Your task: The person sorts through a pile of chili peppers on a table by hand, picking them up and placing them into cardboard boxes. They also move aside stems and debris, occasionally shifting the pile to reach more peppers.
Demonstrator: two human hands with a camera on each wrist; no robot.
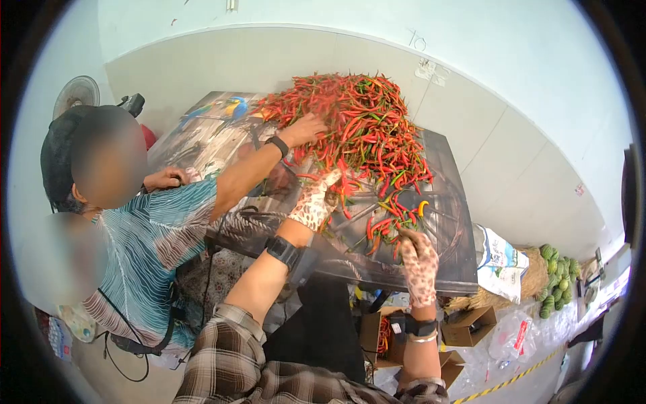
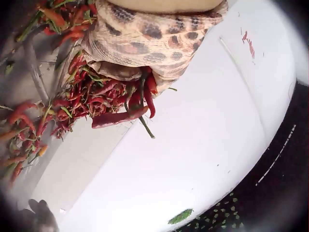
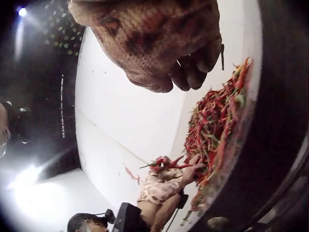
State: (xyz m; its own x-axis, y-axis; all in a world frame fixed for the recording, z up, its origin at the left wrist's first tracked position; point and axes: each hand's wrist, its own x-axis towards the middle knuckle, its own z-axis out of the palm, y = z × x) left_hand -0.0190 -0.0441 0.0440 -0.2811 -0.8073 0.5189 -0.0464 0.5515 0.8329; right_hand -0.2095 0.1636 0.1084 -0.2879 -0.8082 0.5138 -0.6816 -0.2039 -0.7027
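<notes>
My left hand, in a leopard-print glove, grips several red chili peppers by the front edge of the big heap. Their tips and green stems stick out past the glove in the left wrist view. My right hand, gloved alike, is over the near side of a small group of chilies. Its fingers are curled in the right wrist view, and a thin dark stalk pokes out beside them; what else it holds is hidden. The large chili heap covers the table's far part.
Another person sits at the left, one bare hand at the heap. The dark table ends near my right hand. Beyond it are a white sack, open cardboard boxes and green melons.
</notes>
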